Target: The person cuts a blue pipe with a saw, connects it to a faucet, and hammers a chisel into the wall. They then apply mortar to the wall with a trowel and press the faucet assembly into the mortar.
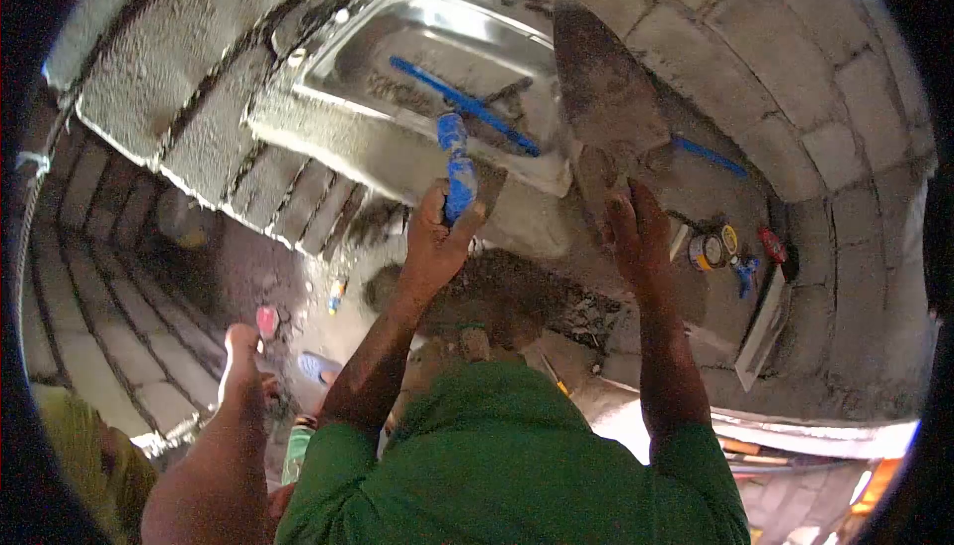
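In the head view, my left hand [444,237] is wrapped round a blue wrapped item [456,162], which points up toward the sink. My right hand [638,232] is closed at the lower end of a large pointed trowel [611,83]; its blade points away from me beside the sink's right edge. Past my left hand lies a metal sink [343,78] set in a masonry ledge, with grit inside. A long blue strip [467,103] lies across the sink.
A co-worker's bare arm [243,396] reaches in at the lower left. On the right are round tape rolls [707,252], a blue tool [745,275], a red item [771,244] and a flat pale board [763,331]. Block walls [795,148] curve around.
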Available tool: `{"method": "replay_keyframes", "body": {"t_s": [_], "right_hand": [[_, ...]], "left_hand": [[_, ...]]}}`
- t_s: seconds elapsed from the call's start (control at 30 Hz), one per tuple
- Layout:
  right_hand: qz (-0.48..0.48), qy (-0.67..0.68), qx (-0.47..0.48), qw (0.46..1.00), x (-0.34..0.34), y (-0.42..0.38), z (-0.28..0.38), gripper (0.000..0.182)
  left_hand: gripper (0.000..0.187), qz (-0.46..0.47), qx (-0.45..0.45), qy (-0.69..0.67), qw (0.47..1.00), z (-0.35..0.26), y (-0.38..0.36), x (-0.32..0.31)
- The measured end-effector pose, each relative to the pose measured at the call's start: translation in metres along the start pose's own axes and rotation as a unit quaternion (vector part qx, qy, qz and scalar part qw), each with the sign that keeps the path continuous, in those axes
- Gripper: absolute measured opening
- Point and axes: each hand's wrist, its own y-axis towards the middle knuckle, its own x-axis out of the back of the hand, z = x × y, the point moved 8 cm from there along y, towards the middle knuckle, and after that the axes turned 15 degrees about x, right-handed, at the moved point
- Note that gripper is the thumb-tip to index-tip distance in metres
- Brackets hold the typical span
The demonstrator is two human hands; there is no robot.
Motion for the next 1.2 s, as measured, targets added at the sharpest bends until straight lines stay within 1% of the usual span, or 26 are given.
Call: {"method": "replay_keyframes", "body": {"t_s": [0.03,0.1,0.13,0.17,0.23,0.3,0.37,0.4,0.43,0.47,0.53,0.6,0.63,0.7,0.8,0.83,0.9,0.93,0.97,1.0,1.03,1.07,1.1,1.13,1.17,1.2], "right_hand": [[-0.022,-0.042,0.043,0.998,0.011,-0.008,-0.006,0.039],[-0.014,-0.042,0.085,0.995,0.039,-0.01,0.033,0.039],[0.037,-0.009,0.033,0.999,0.04,-0.016,0.031,0.036],[0.023,-0.015,0.03,0.999,0.045,-0.025,0.031,0.036],[-0.01,-0.098,0.256,0.962,0.048,-0.042,0.065,0.034],[0.003,-0.111,0.221,0.969,0.054,-0.034,0.076,0.028],[-0.005,-0.1,0.069,0.993,0.052,-0.04,0.043,0.026],[-0.044,-0.127,0.077,0.988,0.057,-0.046,0.026,0.025],[-0.046,-0.134,0.079,0.987,0.065,-0.048,0.031,0.025],[-0.051,-0.123,0.084,0.988,0.075,-0.052,0.041,0.027],[-0.049,-0.105,0.085,0.99,0.086,-0.061,0.06,0.029],[0.054,-0.083,0.055,0.994,0.074,-0.061,0.065,0.028],[0.05,-0.082,0.061,0.993,0.074,-0.066,0.055,0.028],[-0.06,-0.086,0.083,0.991,0.087,-0.073,0.033,0.028],[-0.017,-0.071,0.099,0.992,0.109,-0.083,0.048,0.031],[-0.025,-0.062,0.094,0.993,0.111,-0.084,0.043,0.031],[0.011,-0.079,0.037,0.996,0.112,-0.087,0.025,0.03],[0.009,-0.076,0.032,0.997,0.116,-0.093,0.018,0.03],[-0.03,-0.032,-0.027,0.999,0.126,-0.1,-0.002,0.027],[-0.062,0.019,-0.076,0.995,0.13,-0.102,-0.023,0.025],[-0.085,-0.09,0.083,0.989,0.139,-0.106,-0.024,0.022],[-0.109,-0.181,0.243,0.947,0.138,-0.119,-0.022,0.021],[-0.042,-0.093,0.073,0.992,0.138,-0.11,-0.042,0.023],[-0.056,0.022,-0.09,0.994,0.139,-0.117,-0.059,0.026],[-0.054,0.046,-0.086,0.994,0.14,-0.112,-0.045,0.026],[-0.008,0.038,-0.11,0.993,0.131,-0.118,-0.052,0.026]], "left_hand": [[0.034,0.012,-0.011,0.003,1.0,-0.012,0.007,-0.003],[0.019,-0.021,-0.028,0.198,0.98,-0.033,0.022,-0.013],[0.021,-0.058,-0.085,0.144,0.984,-0.056,0.023,-0.019],[0.021,-0.047,-0.096,0.144,0.984,-0.046,0.035,-0.025],[0.02,-0.068,-0.273,0.233,0.931,-0.03,0.046,-0.041],[0.02,-0.065,-0.31,0.236,0.919,-0.043,0.043,-0.054],[0.02,-0.062,-0.338,0.236,0.909,-0.058,0.028,-0.067],[0.021,-0.028,-0.242,0.197,0.95,-0.068,0.026,-0.072],[0.021,0.001,-0.145,0.154,0.977,-0.074,0.025,-0.076],[0.021,0.004,-0.129,0.15,0.98,-0.083,0.017,-0.079],[0.02,0.011,-0.145,0.112,0.983,-0.071,0.018,-0.088],[0.02,0.016,-0.175,0.077,0.981,-0.081,0.013,-0.094],[0.018,0.016,-0.177,0.069,0.982,-0.086,0.007,-0.096],[0.017,0.01,-0.186,0.066,0.98,-0.098,-0.003,-0.105],[0.018,-0.011,-0.161,0.14,0.977,-0.103,-0.01,-0.12],[0.019,-0.024,-0.222,0.192,0.955,-0.098,-0.016,-0.128],[0.018,0.021,-0.205,0.09,0.974,-0.103,-0.028,-0.145],[0.017,0.055,-0.164,0.056,0.983,-0.085,-0.025,-0.153],[0.016,0.045,-0.141,0.139,0.979,-0.082,-0.028,-0.159],[0.017,0.049,-0.166,0.106,0.979,-0.076,-0.028,-0.168],[0.018,0.041,-0.183,0.081,0.979,-0.066,-0.031,-0.173],[0.022,0.043,-0.141,0.177,0.973,-0.062,-0.033,-0.177],[0.016,0.067,-0.121,0.176,0.975,-0.054,-0.033,-0.185],[0.015,0.102,-0.07,-0.019,0.992,-0.023,-0.023,-0.196],[0.021,0.076,-0.164,0.12,0.976,-0.041,-0.036,-0.202],[0.024,0.16,0.186,-0.059,0.968,-0.026,-0.038,-0.205]]}}
